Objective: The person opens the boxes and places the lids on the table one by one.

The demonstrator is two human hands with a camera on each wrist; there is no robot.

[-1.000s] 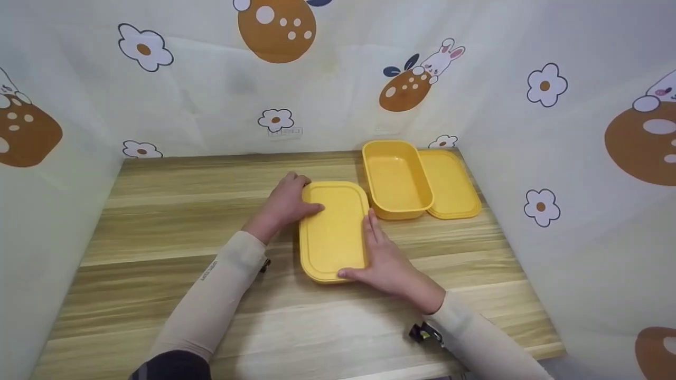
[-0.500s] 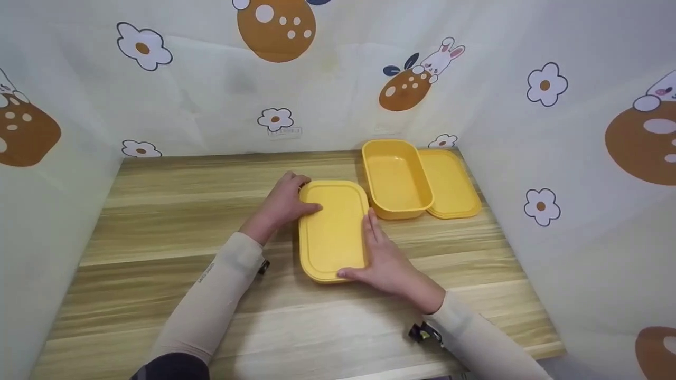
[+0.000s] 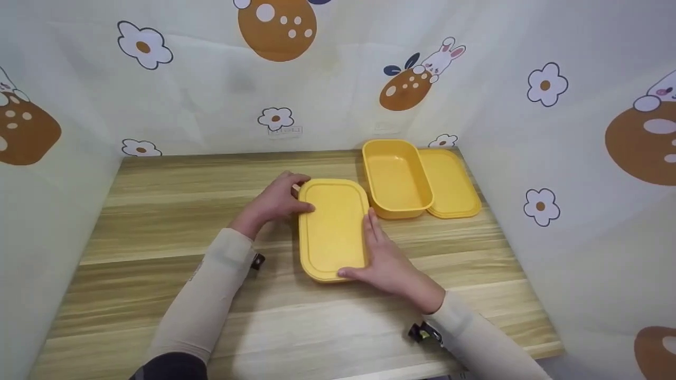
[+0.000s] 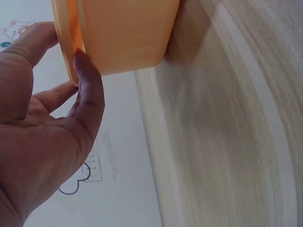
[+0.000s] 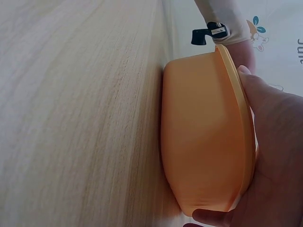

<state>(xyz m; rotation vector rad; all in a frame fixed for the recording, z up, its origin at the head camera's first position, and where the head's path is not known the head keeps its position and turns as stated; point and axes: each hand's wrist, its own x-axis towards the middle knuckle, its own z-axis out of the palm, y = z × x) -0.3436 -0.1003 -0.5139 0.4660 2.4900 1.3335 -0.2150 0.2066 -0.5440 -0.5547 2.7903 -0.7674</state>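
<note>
A yellow rectangular food container [image 5: 203, 127] stands on the table with its yellow lid [image 3: 338, 227] on top. At the lid's far left corner, my left hand [image 3: 272, 201] pinches the edge, thumb on top and a finger beneath. The left wrist view shows a narrow gap there between the lid [image 4: 66, 45] and the container's rim. My right hand [image 3: 393, 266] grips the container's right side, its thumb over the near edge of the lid and its fingers along the side. What lies inside the container is hidden.
Behind and to the right stands an uncovered yellow container [image 3: 398, 179]. A second yellow lid [image 3: 451, 184] lies flat just right of it. Patterned cloth walls [image 3: 211, 89] border the wooden table [image 3: 174, 206] at the back and both sides.
My left hand and forearm have shifted slightly left, and the thumb has slid back toward the lid's left edge. The right hand, the uncovered container and the loose lid stay put.
</note>
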